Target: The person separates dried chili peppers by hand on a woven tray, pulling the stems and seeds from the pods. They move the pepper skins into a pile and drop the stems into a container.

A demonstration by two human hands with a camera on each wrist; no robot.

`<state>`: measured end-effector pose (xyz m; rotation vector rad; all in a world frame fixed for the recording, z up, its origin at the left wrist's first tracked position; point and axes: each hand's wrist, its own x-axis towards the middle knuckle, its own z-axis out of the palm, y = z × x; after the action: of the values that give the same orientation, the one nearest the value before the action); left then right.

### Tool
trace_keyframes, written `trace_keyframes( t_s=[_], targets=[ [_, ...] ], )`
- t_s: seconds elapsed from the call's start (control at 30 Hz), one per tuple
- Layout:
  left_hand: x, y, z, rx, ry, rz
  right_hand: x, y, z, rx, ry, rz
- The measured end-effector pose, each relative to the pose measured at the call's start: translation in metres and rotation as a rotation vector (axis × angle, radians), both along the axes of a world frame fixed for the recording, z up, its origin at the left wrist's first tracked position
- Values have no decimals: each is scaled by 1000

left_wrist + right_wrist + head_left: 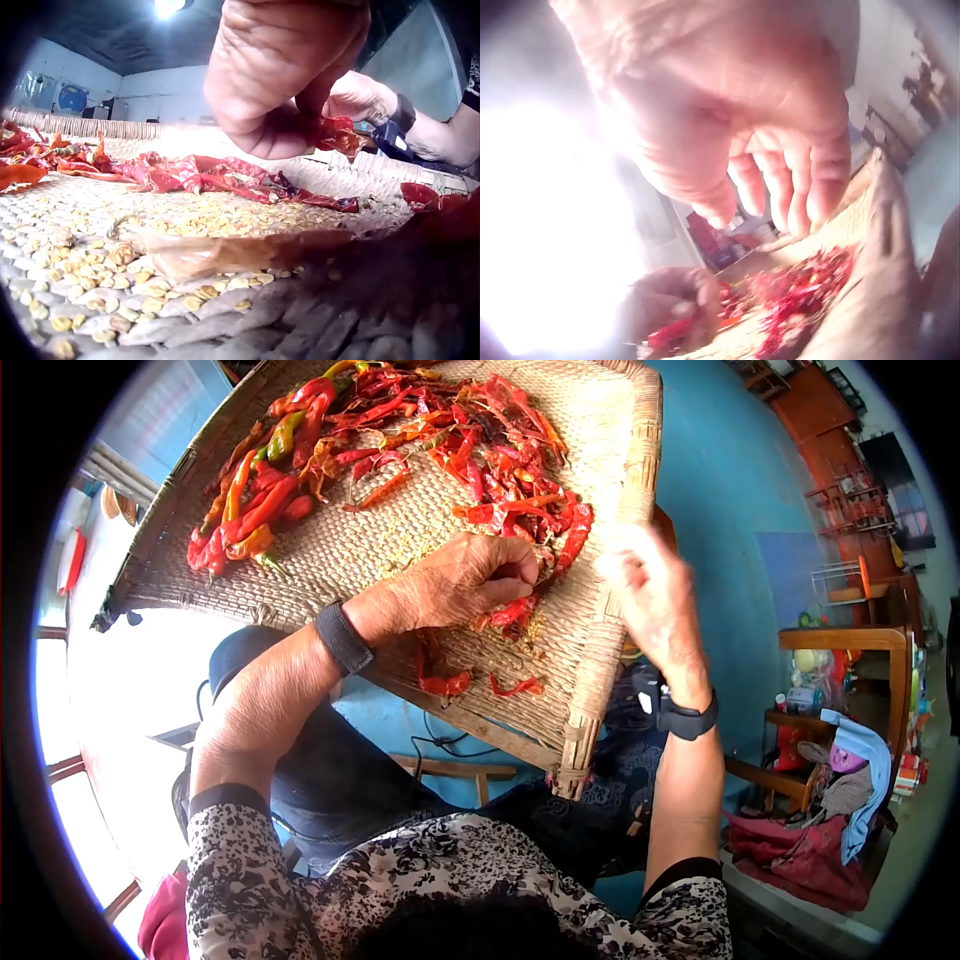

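My left hand point(465, 578) is over the front part of a woven tray point(600, 435), its curled fingers and thumb pinching a dried red chili point(339, 138). Much of that chili is hidden inside the fist. Just beyond the tray's right rim is my right hand point(655, 590), blurred, its fingers loosely bent and nothing between them in the right wrist view. Torn and wrinkled red chilies point(500, 480) cover the tray's middle and right. Whole glossy peppers point(265, 510), red with some green, lie in a heap at its left. Pale seeds point(97, 289) are scattered over the weave.
The tray's front edge lies over the person's knees, with a wooden bar point(450, 768) beneath. At the right stands a wooden shelf point(845, 640) with cloths and bags near it. A few chili pieces point(515, 686) lie near the front rim.
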<state>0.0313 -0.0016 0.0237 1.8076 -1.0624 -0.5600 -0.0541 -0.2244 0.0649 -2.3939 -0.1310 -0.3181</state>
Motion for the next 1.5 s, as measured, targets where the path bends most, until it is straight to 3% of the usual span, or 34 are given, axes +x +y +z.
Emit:
trace_keyframes(
  t_s=[0.07,0.1,0.13,0.2,0.43,0.5,0.53,0.63,0.67,0.73,0.8,0.87,1.07,1.1,1.23,1.43,1.5],
  targets=[
    [0,-2,-1,12,37,-3,-5,27,-9,180,208,211],
    [-1,-2,-3,38,23,6,-4,38,-4,124,308,268],
    [-1,-3,-2,61,6,16,-3,38,-16,137,235,299],
    [-4,-3,0,135,72,15,1,36,-26,186,221,291],
    [-9,-8,-11,-18,285,68,2,29,-34,310,167,266],
    [-8,-13,-17,-246,303,59,1,23,-27,303,194,213],
    [-8,-12,-14,-247,302,58,-1,20,-21,321,91,185],
    [-3,-7,-3,101,-148,69,4,-5,-6,286,-187,-57],
    [-4,-7,-8,100,-148,71,6,-17,-2,335,-236,-150],
    [-5,-10,-24,116,-540,4,8,-47,-2,210,-323,-289],
    [-7,-13,-34,110,-606,-4,5,-65,-1,-22,-329,-354],
    [-8,-15,-40,103,-734,-23,5,-72,-4,-385,-398,-305],
    [-5,-14,-37,97,-705,-63,-1,-11,1,-131,-138,129],
    [-4,-14,-38,76,-692,-77,3,-13,-15,-176,-87,229],
    [-7,-13,-37,109,-735,-54,4,10,-23,-427,80,327],
    [-9,-10,-12,24,-459,-64,9,9,-36,-277,5,393],
    [-8,-12,-13,-151,-405,-36,9,8,-37,-242,6,436]
  ],
)
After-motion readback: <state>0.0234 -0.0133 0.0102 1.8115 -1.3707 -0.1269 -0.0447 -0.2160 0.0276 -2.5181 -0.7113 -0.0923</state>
